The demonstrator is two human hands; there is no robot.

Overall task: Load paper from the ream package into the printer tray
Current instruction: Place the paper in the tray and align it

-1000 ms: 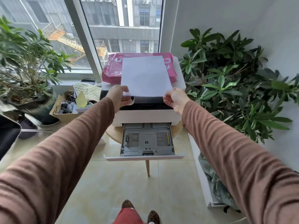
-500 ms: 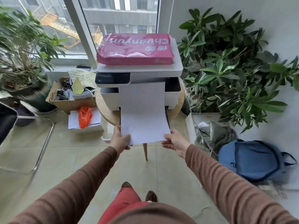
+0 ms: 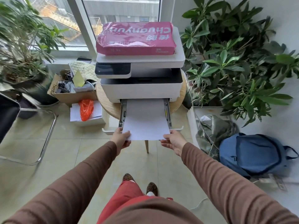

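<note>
Smooth white paper (image 3: pixel 145 118) lies flat over the grey plastic tray (image 3: pixel 168 113), which is pulled out of the boxy white printer (image 3: pixel 140 92). The left hand (image 3: pixel 120 138) and right hand (image 3: pixel 174 140) each pinch a near corner of it. A glossy pink ream (image 3: pixel 135 39) sits on the printer's lid.

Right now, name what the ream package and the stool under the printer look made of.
Ream package: glossy pink plastic film, judging by its wrinkles and sheen. Stool: light wood, apparently, with visible grain and a matte finish.
</note>
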